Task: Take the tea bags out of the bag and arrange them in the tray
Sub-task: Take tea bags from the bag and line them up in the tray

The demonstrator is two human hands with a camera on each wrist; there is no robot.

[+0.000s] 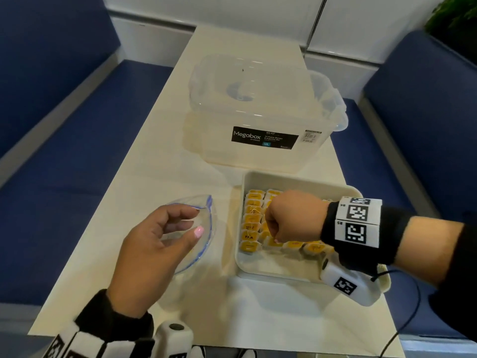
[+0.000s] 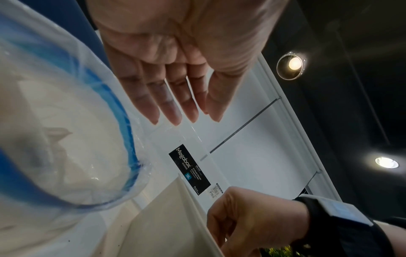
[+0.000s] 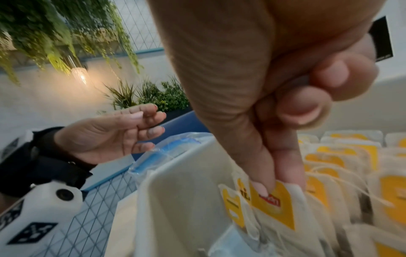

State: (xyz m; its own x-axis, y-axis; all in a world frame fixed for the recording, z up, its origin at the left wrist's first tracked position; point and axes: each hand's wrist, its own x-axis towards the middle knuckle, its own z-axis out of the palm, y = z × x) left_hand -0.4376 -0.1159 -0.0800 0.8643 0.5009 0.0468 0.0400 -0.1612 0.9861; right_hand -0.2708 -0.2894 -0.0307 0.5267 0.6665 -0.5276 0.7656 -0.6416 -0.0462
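Note:
A clear zip bag with a blue seal lies on the white table, left of the white tray; it looks empty. My left hand hovers over the bag's mouth with relaxed fingers and holds nothing. Several tea bags with yellow tags stand in rows in the tray. My right hand reaches down into the tray near its left wall. Its thumb and forefinger pinch the yellow tag of one tea bag among the others.
A clear lidded Megabox storage box stands on the table behind the tray. Blue bench seats run along both sides of the narrow table. A black cable trails off the table's near right corner.

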